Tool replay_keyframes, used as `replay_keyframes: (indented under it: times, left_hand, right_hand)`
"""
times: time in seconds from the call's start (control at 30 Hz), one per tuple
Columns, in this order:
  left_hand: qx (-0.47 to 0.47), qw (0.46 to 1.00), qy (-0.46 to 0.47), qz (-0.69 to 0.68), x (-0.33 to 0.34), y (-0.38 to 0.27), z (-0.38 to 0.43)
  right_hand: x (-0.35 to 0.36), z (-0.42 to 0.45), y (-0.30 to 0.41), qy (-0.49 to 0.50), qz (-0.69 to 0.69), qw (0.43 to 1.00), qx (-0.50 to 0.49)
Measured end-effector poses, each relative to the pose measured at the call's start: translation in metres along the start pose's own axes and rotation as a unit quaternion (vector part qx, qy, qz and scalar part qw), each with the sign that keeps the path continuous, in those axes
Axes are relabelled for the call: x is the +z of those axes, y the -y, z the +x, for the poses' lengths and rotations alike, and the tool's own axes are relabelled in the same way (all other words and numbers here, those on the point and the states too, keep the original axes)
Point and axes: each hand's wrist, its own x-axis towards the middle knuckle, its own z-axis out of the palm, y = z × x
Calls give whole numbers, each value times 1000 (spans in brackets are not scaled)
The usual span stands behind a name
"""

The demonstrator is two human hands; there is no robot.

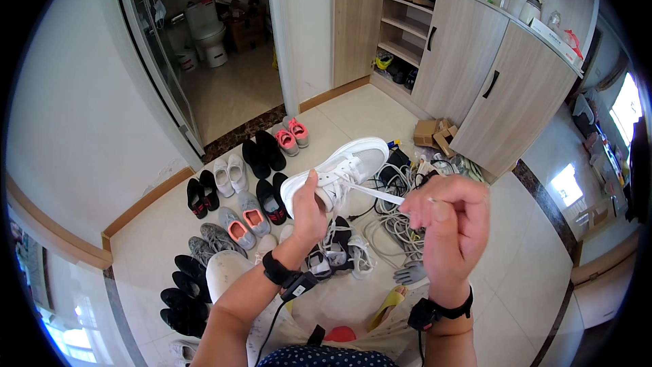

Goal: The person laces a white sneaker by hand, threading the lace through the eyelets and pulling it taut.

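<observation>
My left hand (309,211) holds a white lace-up sneaker (356,155) by its heel and opening, the toe pointing up and to the right. A white shoelace (377,194) runs taut from the sneaker's eyelets to my right hand (448,214), whose fingers are closed on its end. Another part of the lace hangs down beside the shoe's opening. Below the sneaker, on the floor, lie several laced shoes (362,257) in a loose group. The inside of the sneaker is mostly hidden by my left hand.
Pairs of shoes (250,214) stand in rows at the left. A tangle of pale cables (395,229) and a grey glove (410,272) lie to the right, near torn cardboard (427,132). Beyond stands a wooden shoe cabinet (461,46) with one door open. A yellow slipper (387,308) is close by.
</observation>
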Motion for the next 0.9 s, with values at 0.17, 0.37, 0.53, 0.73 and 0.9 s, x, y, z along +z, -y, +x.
replay_keyframes:
  times: [0.17,0.37,0.53,0.73,0.9]
  left_hand:
    - [-9,1000,-13,-20,-17,8,15]
    - [-67,996,-40,-38,-40,13,32]
    - [-96,994,-16,-56,-36,12,27]
    - [-114,992,39,-27,-33,8,20]
    - [-85,987,138,8,-34,6,11]
  right_hand:
    - [-5,1,17,0,13,996,-86]
    - [9,-5,37,-110,57,988,-95]
    - [1,-7,37,-41,38,994,-94]
    - [-2,-4,11,22,-157,987,26]
    - [-4,0,-41,87,-279,956,28]
